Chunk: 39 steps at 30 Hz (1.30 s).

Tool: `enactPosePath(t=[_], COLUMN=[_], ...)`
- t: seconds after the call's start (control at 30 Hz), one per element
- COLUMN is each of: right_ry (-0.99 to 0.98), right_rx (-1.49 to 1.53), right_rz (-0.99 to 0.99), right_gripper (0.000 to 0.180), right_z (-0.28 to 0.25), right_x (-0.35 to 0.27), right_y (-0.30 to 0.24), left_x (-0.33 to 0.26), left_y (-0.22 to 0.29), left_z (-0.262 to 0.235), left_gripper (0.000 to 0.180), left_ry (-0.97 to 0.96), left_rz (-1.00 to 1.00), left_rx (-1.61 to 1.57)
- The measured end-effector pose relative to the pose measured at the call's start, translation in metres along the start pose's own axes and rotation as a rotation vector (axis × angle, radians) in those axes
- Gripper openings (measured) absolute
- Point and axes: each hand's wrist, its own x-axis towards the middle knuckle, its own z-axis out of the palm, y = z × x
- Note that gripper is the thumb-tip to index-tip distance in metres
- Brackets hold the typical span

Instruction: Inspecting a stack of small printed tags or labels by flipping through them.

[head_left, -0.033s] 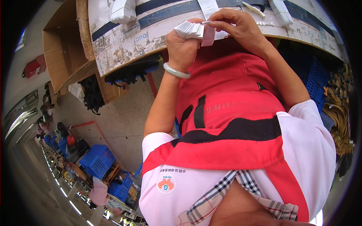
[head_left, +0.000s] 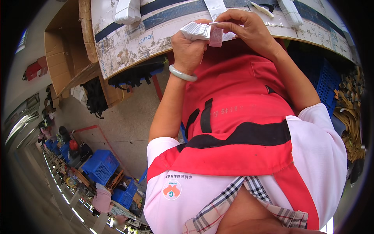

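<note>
The left hand was closed around a fanned stack of white tags, held just at the near edge of the cardboard-covered table. The right hand pinched a pink tag against that stack — possibly a second slip too, hard to tell — above the red apron.

White packets cut off at top edge.

Cardboard-covered tabletop along the top; open cardboard box at left; blue plastic crates on the floor below.
</note>
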Motion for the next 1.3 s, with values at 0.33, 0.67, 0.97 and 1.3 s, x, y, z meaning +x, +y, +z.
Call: enactPosePath(t=[0.33,0.67,0.97,1.3], right_ry=[0.037,0.008,-0.308,0.165], right_rx=[0.072,0.149,0.523,-0.201], right_rz=[-0.003,0.024,0.233,-0.082], right_gripper=[0.021,0.018,0.016,0.016], right_z=[0.007,0.010,-0.001,-0.003], right_x=[-0.001,-0.001,-0.006,0.021], right_y=[-0.006,-0.004,-0.024,0.029], left_x=[-0.004,-0.005,-0.007,-0.012], left_y=[-0.006,-0.008,-0.008,-0.015], left_z=[-0.002,0.000,-0.003,-0.006], left_gripper=[0.026,0.024,0.033,0.023], left_ry=[0.042,0.046,-0.074,-0.209], left_rz=[0.043,0.004,-0.406,-0.511], left_rx=[-0.043,-0.059,-0.494,-0.620])
